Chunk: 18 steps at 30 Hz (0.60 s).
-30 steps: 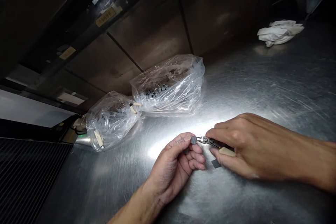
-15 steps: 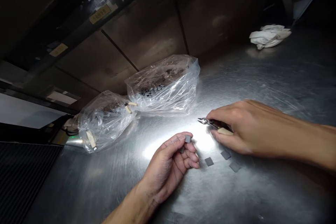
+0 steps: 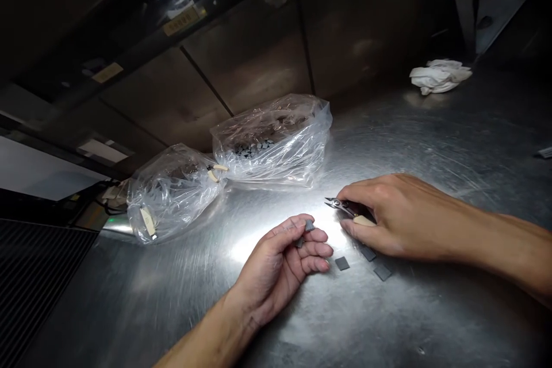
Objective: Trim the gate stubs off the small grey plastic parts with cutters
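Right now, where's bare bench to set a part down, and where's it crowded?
Bare metal lies between the right hand and white cloth, and between the left forearm and dark ribbed panel. Crowded: near the left hand, with loose grey squares and pliers; farther back, clear plastic bags.

The pliers (image 3: 344, 207) show dark metal and a cream grip (image 3: 364, 220). The piece (image 3: 309, 225) in the left fingers (image 3: 317, 248) looks grey from here, the squares (image 3: 342, 263) a darker slate. The worktop (image 3: 202, 287) is silvery, scratch-streaked; the bags (image 3: 297, 155) clear, the cloth (image 3: 440, 77) white, the labels (image 3: 107, 72) tan.
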### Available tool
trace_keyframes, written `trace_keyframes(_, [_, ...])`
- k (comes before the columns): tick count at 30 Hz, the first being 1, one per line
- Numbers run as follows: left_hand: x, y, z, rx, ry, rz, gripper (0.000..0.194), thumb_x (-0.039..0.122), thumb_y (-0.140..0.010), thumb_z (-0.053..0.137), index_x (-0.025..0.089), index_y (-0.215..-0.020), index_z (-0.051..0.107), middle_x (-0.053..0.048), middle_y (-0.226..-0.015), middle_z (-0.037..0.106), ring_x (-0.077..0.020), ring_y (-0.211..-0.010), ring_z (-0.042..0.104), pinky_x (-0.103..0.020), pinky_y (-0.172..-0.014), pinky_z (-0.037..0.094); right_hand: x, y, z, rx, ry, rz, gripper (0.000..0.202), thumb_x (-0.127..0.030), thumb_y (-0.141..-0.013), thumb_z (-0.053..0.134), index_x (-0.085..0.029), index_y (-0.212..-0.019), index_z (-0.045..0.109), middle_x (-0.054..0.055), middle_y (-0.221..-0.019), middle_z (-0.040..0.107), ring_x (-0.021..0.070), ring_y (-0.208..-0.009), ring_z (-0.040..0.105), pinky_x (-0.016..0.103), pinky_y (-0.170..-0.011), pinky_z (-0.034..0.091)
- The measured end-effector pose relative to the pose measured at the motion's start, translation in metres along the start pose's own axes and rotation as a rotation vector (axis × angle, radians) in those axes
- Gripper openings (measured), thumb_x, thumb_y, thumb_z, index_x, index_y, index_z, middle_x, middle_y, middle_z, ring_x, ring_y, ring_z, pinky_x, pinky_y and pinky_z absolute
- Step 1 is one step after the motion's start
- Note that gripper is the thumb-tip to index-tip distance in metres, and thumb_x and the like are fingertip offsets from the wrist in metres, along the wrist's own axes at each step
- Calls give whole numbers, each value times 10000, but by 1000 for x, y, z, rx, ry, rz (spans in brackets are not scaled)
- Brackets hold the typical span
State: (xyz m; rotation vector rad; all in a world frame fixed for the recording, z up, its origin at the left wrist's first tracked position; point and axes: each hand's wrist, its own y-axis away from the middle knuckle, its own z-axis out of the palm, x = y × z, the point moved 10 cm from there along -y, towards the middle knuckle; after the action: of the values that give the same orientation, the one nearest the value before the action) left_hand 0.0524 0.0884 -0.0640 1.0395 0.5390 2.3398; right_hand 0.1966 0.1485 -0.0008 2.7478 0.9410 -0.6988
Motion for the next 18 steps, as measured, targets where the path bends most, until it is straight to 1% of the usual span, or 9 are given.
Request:
trace_keyframes(4, [0,1,2,-41,3,2,111,93,-1033,662,55,-988,756,-128,-884,796,-185,-740,813,-259,-676,680,-14,4,1,5,-71,-100,210,-324,-976,536,-210,-834,641,36,-781,683,162,-639,541,347,-628,255])
trace_keyframes(7, [1,2,4,-56,-5,8,61,126,-1005,752,66,-996,762,-117,-885,800,-181,-743,813,-251,-677,678,-22,7,2,12,-108,-140,195,-287,-977,535,-205,-845,654,30,-782,681,158,-636,536,349,-625,256])
trace_keyframes(10, [1,2,4,-39,-12,19,129,165,-950,860,85,-992,767,-105,-891,805,-168,-749,806,-233,-672,669,-26,8,5,4,-121,-165,204,-277,-993,531,-196,-878,679,38,-814,694,166,-669,566,352,-643,292])
trace_keyframes(14, [3,3,4,-10,-14,38,262,191,-849,973,103,-1012,788,-86,-857,793,-141,-745,776,-212,-671,657,-31,9,13,-29,-143,-194,194,-272,-1013,561,-183,-972,728,54,-874,715,179,-733,614,351,-685,347])
trace_keyframes(18, [2,3,1,14,-26,24,349,220,-773,1033,103,-1008,802,-87,-826,785,-136,-739,758,-208,-676,653,-35,12,13,23,-143,-254,161,-256,-1031,589,-189,-953,714,32,-850,696,164,-708,596,347,-680,355])
